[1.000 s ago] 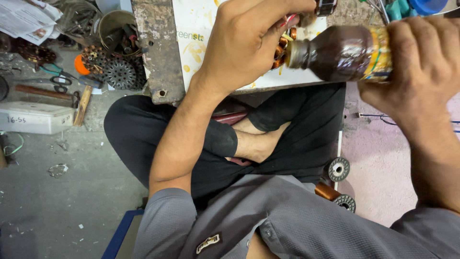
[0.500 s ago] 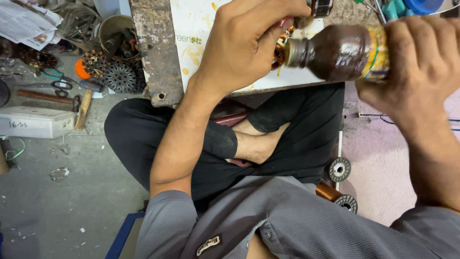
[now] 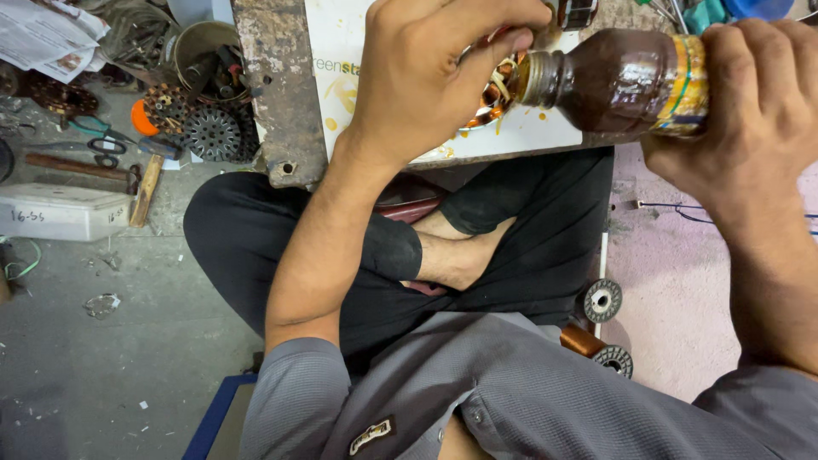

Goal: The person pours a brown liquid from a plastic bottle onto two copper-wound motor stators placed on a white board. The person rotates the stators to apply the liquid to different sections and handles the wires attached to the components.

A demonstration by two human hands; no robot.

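Note:
My left hand is closed over a round metal part with copper windings, holding it above a stained white board. My right hand grips a dark brown plastic bottle with a yellow-green label. The bottle lies tipped on its side. Its open neck sits right against the wound part. Most of the part is hidden under my left fingers. My crossed legs in black trousers lie below both hands.
A rusty bench edge borders the board. On the floor to the left lie a toothed rotor disc, a tin of tools, a hammer and a white box. Two small wheels sit at the right.
Both hands and the bottle stay almost where they were. Only the view has drifted slightly.

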